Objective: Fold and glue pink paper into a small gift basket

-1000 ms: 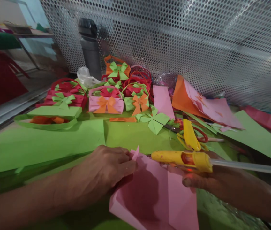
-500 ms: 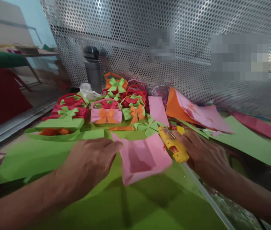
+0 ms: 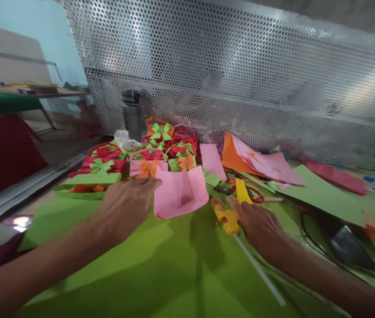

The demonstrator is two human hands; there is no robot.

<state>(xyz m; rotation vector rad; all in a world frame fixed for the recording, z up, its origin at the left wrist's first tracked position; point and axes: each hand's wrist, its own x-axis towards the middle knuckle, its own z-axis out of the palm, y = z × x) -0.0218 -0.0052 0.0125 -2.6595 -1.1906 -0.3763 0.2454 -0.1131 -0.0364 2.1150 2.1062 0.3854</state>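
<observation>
My left hand (image 3: 132, 201) is closed on the left edge of a folded pink piece (image 3: 180, 194), which looks like craft paper or felt. The piece is held up above the green work surface, its sides bent upward. On the right, my right hand (image 3: 260, 223) grips a yellow hot glue gun (image 3: 229, 218) lying sideways. A long whitish glue stick (image 3: 260, 270) juts out of the gun's back toward me. The gun is to the right of the pink piece, apart from it. Red-handled scissors (image 3: 256, 194) lie just beyond my right hand.
Small bow-trimmed handbags (image 3: 147, 168) in pink, red, green and orange crowd the back. A grey bottle (image 3: 132, 118) stands behind them, before a perforated metal panel (image 3: 174, 48). Pink sheets (image 3: 270, 165) and a green sheet (image 3: 329, 194) lie right, near a dark flat object (image 3: 349, 245).
The pink piece has been raised and turned, moving slightly left. My right hand and the glue gun have drawn back from its edge. The camera view has shifted, showing more of the right side.
</observation>
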